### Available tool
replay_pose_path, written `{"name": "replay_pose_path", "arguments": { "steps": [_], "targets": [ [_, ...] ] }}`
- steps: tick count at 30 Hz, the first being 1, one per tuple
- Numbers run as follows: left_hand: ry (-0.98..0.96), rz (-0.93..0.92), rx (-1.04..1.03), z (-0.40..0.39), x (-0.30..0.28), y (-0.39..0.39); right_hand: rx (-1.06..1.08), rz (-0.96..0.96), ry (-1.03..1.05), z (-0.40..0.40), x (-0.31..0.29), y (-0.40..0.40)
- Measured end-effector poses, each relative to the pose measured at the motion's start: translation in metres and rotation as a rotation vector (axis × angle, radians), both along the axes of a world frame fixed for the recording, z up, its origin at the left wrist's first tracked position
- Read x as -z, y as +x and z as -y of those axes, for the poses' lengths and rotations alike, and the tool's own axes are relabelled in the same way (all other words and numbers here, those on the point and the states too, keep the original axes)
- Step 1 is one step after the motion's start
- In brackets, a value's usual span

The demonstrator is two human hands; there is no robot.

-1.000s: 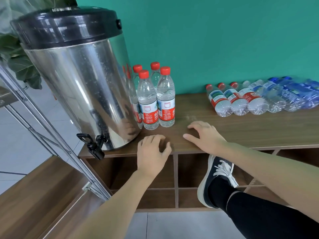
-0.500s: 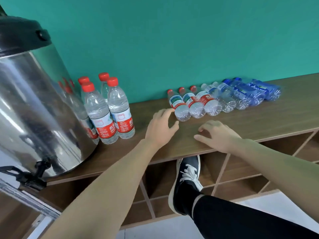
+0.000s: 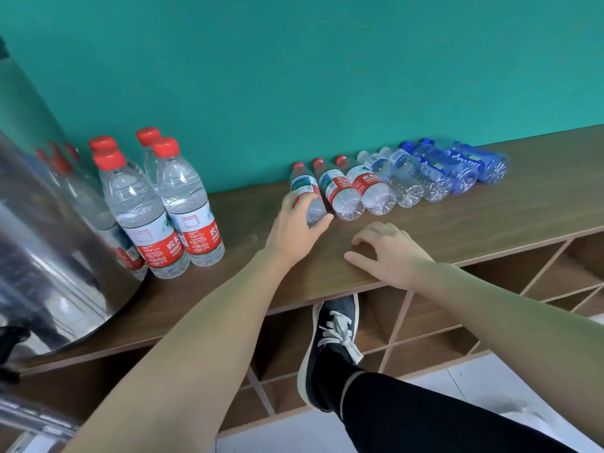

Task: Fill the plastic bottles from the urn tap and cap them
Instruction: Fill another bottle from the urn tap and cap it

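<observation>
L hand (image 3: pixel 295 228) reached fwd — grips crinkly clear bottle (image 3: pixel 305 192).

I seem to be in an office break corner: steel urn (image 3: pixel 49 240), cubby shelf (image 3: pixel 408 322), teal wall (image 3: pixel 327 76).

Teal wall (image 3: pixel 327 76); wood-grain brown surface (image 3: pixel 457 217); red-capped, red-labelled clear bottles (image 3: pixel 163 207) left; blue bottles (image 3: pixel 464 165) far right; silver urn (image 3: pixel 39 240).

Four capped bottles (image 3: pixel 157 204) upright beside urn (image 3: pixel 42 230); empties (image 3: pixel 392 178) lying rowed.
</observation>
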State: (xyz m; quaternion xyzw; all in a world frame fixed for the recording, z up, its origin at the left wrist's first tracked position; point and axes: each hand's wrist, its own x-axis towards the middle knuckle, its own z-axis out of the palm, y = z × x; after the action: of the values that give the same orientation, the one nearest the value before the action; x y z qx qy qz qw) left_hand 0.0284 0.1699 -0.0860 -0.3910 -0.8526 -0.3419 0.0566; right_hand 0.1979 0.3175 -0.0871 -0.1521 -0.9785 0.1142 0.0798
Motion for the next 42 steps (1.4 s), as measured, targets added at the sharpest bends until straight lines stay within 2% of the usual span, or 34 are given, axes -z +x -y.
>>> {"name": "replay_pose_path", "arguments": {
  "steps": [10,14,17,21,24,28,31,34,37,40,42],
  "targets": [
    [0.055,0.007,-0.219,0.039,0.008,0.025,0.015,0.094,0.004,0.012,-0.010,-0.003],
    [0.160,0.068,-0.258,0.069,0.010,0.046,-0.031,0.097,-0.001,0.028,-0.015,-0.005],
    [0.304,0.164,-0.251,0.106,0.012,0.068,-0.084,0.049,-0.094,0.052,-0.018,-0.010],
    [0.387,0.126,-0.229,0.168,0.018,0.097,-0.168,-0.031,-0.268,0.094,-0.026,-0.022],
    [0.430,0.167,-0.226,0.207,0.022,0.124,-0.133,-0.035,-0.444,0.126,-0.032,-0.030],
    [0.539,0.294,-0.225,0.257,0.031,0.148,-0.042,-0.044,-1.078,0.178,-0.039,-0.046],
    [0.627,0.339,-0.220,0.292,0.041,0.154,-0.022,-0.037,-1.326,0.216,-0.041,-0.057],
    [0.650,0.379,-0.262,0.316,0.050,0.155,0.018,-0.039,-1.332,0.246,-0.042,-0.066],
    [0.629,0.460,-0.326,0.335,0.055,0.149,-0.044,-0.016,-1.267,0.273,-0.047,-0.073],
    [0.499,0.558,-0.385,0.347,0.057,0.139,-0.119,0.012,-1.156,0.300,-0.049,-0.079],
    [0.437,0.535,-0.420,0.357,0.061,0.134,-0.166,0.078,-1.123,0.320,-0.049,-0.081]
  ]
}}
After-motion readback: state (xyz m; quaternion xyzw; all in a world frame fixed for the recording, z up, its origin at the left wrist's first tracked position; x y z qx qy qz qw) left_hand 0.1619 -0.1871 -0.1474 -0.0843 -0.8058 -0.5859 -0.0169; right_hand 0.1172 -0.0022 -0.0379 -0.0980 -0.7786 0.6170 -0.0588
